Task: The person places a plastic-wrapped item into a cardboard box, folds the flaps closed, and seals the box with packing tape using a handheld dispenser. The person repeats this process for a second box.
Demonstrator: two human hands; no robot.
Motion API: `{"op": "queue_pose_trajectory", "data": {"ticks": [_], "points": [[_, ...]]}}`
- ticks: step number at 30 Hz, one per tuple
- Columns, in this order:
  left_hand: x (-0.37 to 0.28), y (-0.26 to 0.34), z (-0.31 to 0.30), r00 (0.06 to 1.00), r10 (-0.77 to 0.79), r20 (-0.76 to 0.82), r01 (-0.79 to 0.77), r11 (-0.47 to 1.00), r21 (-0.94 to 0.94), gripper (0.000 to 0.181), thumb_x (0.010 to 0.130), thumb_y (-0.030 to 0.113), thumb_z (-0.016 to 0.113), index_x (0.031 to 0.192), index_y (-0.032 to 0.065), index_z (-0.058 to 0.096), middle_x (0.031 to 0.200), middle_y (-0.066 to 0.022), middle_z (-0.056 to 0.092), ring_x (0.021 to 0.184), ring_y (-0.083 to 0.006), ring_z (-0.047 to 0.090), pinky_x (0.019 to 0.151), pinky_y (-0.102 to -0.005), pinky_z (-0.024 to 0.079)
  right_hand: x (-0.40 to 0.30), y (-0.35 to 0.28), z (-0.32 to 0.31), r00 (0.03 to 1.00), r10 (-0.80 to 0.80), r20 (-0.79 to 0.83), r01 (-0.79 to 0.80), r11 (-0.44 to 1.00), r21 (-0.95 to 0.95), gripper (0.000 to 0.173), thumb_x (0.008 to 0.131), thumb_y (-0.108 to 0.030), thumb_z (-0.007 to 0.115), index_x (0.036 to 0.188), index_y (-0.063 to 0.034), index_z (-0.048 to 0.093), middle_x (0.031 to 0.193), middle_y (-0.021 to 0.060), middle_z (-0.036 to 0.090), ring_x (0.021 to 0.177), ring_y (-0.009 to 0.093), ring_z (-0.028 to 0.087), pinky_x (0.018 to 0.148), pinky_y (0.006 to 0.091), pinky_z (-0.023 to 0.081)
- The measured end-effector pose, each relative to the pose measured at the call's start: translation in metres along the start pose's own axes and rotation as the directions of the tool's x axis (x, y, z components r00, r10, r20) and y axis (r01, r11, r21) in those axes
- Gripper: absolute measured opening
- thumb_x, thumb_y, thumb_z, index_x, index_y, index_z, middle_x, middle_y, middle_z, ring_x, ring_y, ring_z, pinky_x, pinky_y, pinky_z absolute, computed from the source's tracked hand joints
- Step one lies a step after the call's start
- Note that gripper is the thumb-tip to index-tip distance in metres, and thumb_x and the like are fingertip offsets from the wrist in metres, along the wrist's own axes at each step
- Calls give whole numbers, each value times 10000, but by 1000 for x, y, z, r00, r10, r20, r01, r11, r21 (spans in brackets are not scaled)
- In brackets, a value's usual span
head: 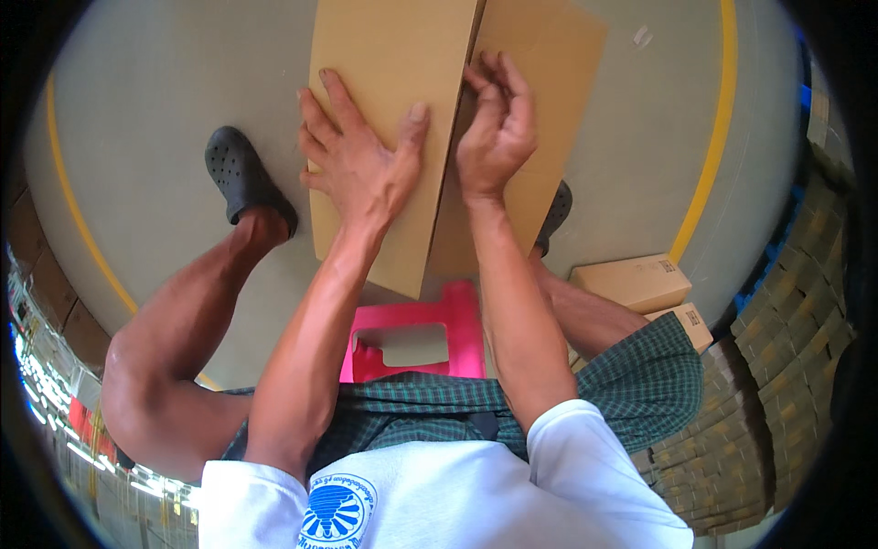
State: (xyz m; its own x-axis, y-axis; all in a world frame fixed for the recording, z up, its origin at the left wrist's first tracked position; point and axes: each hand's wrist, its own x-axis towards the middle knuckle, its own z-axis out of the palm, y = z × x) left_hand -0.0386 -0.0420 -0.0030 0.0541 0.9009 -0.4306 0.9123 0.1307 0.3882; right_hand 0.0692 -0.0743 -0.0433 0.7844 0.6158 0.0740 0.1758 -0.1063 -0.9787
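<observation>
A cardboard box (pixel 384 48) with long flaps stands before me, between my feet. My left hand (pixel 363 147) lies on its left flap with the palm down and the fingers spread. At the gap beside that flap is my right hand (pixel 495 123), its fingers curled near the inner edge of the right flap (pixel 555 75). Whether those fingertips pinch the cardboard cannot be told. The inside of the box is hidden.
A pink plastic stool (pixel 466 329) is under me. Two small closed cartons (pixel 627 281) lie on the floor by my right leg. Stacked flattened cardboard (pixel 775 357) stands at the far right. Yellow lines (pixel 713 151) mark the grey floor.
</observation>
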Motion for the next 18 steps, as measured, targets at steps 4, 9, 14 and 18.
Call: {"op": "queue_pose_trajectory", "data": {"ticks": [4,9,14,18], "points": [[4,-7,24,986,23,-167,2,989,149,1173,788,804,630,1641,128,193,1669,-283,111,1434,-565,209,1025,-806,206,0,-1,5,996,52,-72,-37,978,203,272,1032,-16,480,1260,71,600,1205,157,669,1039,264,736,927,331,535],[8,-10,34,965,48,-258,6,979,202,1171,775,823,625,1637,142,218,1670,-271,120,1424,-564,218,1023,-806,202,-1,-4,4,987,-143,-80,136,987,-86,274,1025,-18,470,1248,64,605,1292,172,586,1088,296,710,947,346,534],[6,-6,36,958,37,-283,17,982,186,1177,766,828,625,1637,144,225,1675,-262,117,1443,-567,194,1028,-812,195,-2,14,-4,960,-169,-221,153,984,-91,338,1015,4,438,1312,85,577,1350,178,622,1147,235,625,1035,356,513],[-7,-4,31,973,41,-229,5,980,199,1185,757,821,643,1636,147,224,1675,-262,114,1462,-580,151,1030,-832,186,-3,-5,-21,972,228,-50,-210,949,237,368,1036,-42,402,1334,75,583,1324,189,625,1253,274,607,1021,402,560]]}}
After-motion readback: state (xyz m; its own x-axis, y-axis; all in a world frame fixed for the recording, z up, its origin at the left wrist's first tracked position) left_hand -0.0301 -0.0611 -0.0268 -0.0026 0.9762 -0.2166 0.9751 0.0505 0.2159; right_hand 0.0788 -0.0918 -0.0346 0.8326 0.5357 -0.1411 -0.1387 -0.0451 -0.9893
